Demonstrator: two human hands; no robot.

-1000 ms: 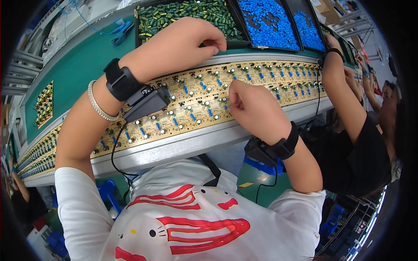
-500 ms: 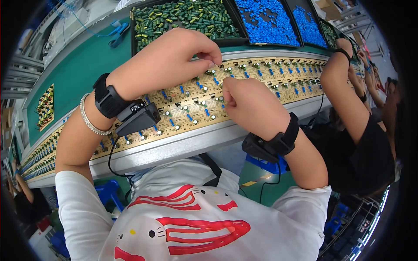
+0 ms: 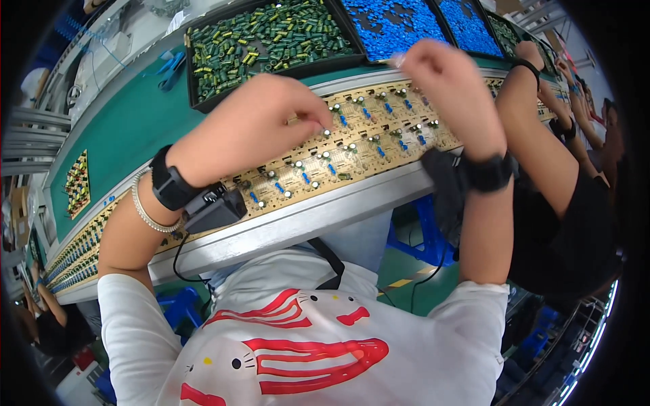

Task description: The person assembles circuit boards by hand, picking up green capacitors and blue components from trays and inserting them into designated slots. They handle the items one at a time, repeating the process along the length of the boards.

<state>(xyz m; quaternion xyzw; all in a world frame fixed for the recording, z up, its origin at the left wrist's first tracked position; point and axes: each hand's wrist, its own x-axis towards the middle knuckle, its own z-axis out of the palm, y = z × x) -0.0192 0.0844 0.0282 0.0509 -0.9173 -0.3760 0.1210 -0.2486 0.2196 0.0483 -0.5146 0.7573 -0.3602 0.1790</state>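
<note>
My left hand is closed in a pinch, its fingertips low over the upper row of tan circuit boards; anything between them is too small to make out. On the boards stand small blue parts, white-topped round parts and green cylinders. My right hand is slightly blurred and curled closed beyond the boards' far edge. Its fingertips are by the front rim of the black tray of small blue components; whether they hold one cannot be seen. Both wrists carry black straps with small dark boxes.
A black tray of green cylindrical components stands at the back left. Further right are more component trays. A loose populated board lies on the green mat at left. A co-worker's arm is close on my right. A metal rail edges the bench.
My right hand has moved from over the boards up and right to the blue component tray. My left hand has lowered slightly and shifted left, still pinched. The boards appear shifted in view.
</note>
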